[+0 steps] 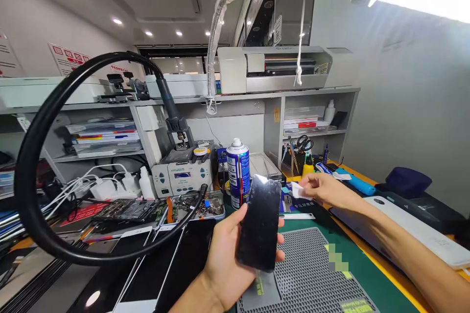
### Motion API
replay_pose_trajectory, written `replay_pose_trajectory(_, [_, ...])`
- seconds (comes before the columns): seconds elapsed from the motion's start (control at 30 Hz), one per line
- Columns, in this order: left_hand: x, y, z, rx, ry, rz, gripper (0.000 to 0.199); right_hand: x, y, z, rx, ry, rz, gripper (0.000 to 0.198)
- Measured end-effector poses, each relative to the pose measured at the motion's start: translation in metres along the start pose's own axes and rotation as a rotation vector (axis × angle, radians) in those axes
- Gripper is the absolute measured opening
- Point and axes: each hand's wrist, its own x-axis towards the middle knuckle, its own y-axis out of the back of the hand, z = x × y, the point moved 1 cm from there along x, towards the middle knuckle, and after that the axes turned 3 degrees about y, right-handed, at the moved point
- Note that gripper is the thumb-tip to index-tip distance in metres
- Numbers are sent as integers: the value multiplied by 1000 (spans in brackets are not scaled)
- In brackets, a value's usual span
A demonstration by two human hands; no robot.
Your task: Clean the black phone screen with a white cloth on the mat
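Note:
A black smartphone (259, 225) is held upright and slightly tilted in my left hand (228, 249), its dark glassy face toward me. Small specks or smudges show on the glass near its top. To the right, my right hand (318, 188) pinches a small white piece (298, 190), perhaps a wipe or paper, apart from the phone. Beneath the phone lies a grey perforated work mat (308, 264) on a green mat (370, 264). Just behind the phone stands a blue spray can (238, 171) with a white cap.
At left, a thick black hose (22, 181) loops from the hot-air station (183, 176). Dark screen panels (135, 259) and a tray of small parts (216, 211) lie nearby. A white tablet-like device (411, 225) lies at right, beyond a pen-like blue tool (354, 183).

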Motion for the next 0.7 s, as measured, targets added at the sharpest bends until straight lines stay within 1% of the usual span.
replay_pose_trajectory(0.13, [1,2,0,6,-1,36,54,-14,-8,-22,332,116,3,34])
replay_pose_trajectory(0.27, [-1,2,1,28,-12,67,53,-28,-20,-41,513,187,-109,40])
replay_pose_trajectory(0.37, [-2,2,1,57,-37,84,52,-37,-37,-51,573,230,-159,40])
replay_pose_trajectory(0.53, [-4,3,2,110,-50,129,52,-46,-68,-61,611,283,-110,36])
replay_pose_trajectory(0.6, [-6,4,3,127,-48,144,52,-48,-75,-62,612,303,-92,34])
replay_pose_trajectory(0.7, [-9,3,6,142,-51,164,51,-51,-80,-64,611,318,-84,30])
